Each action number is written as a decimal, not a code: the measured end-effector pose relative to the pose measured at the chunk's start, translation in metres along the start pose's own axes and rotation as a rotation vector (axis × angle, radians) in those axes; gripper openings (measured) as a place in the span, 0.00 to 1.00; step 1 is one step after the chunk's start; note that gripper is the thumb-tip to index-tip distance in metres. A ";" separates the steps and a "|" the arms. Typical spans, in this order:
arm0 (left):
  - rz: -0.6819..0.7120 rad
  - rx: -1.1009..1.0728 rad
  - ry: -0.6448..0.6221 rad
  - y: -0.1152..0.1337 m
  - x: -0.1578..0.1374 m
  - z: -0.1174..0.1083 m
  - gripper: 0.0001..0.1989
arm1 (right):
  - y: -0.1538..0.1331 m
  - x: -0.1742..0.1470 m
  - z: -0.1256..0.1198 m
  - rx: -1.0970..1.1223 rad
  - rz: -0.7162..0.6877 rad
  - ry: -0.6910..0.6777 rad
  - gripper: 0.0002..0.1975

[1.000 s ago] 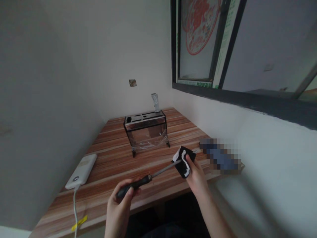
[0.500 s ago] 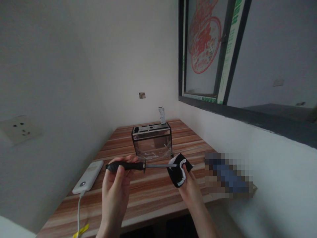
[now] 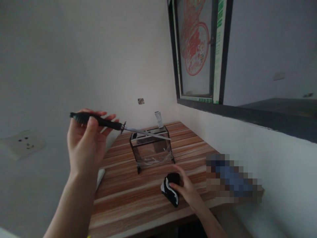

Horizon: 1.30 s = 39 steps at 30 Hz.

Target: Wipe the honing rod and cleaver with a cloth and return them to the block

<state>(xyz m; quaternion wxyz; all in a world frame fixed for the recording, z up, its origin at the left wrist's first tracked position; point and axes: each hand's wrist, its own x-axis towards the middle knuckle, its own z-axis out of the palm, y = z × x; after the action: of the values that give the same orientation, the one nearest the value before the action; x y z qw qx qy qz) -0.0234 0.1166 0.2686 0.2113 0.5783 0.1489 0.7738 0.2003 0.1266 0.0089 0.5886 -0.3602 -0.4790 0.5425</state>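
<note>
My left hand (image 3: 86, 142) is raised at the left, its fingers closed around the black handle of a sharpening steel (image 3: 138, 131). The thin metal rod points right and slightly down, its tip in front of the clear box's top right edge in this view. Low over the table's front part, my right hand (image 3: 184, 188) grips a folded black cloth (image 3: 173, 190) with a wavy white edge. Rod and cloth are apart. Behind them stands a clear-walled knife block (image 3: 153, 153) with a slotted top. A grey, handle-like piece (image 3: 158, 119) sticks up from its right end.
The wood-grain table (image 3: 128, 195) runs back to the wall. A blurred-out blue item (image 3: 232, 177) lies at its right edge. At the left, part of a white device (image 3: 100, 177) shows beside my forearm. A dark-framed window (image 3: 198, 100) is on the right wall.
The sharpening steel has come out of the black cloth. My left hand has lifted it up and to the left, while my right hand has lowered the cloth slightly. The view has tilted a little.
</note>
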 end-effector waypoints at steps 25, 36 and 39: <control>-0.128 0.333 -0.178 -0.074 0.172 0.044 0.08 | 0.003 0.029 -0.051 -0.310 -0.041 -0.030 0.17; -0.160 0.337 -0.235 -0.082 0.165 0.055 0.08 | 0.011 0.006 -0.056 -0.511 -0.167 -0.040 0.12; -0.168 0.338 -0.240 -0.084 0.163 0.055 0.07 | 0.012 0.008 -0.056 -0.520 -0.171 -0.044 0.10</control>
<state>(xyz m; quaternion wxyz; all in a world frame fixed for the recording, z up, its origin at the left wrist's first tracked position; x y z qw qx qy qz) 0.0031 0.2695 0.3801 0.1912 0.6791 0.2976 0.6431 0.2496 0.1415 -0.0164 0.5093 -0.4456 -0.6438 0.3572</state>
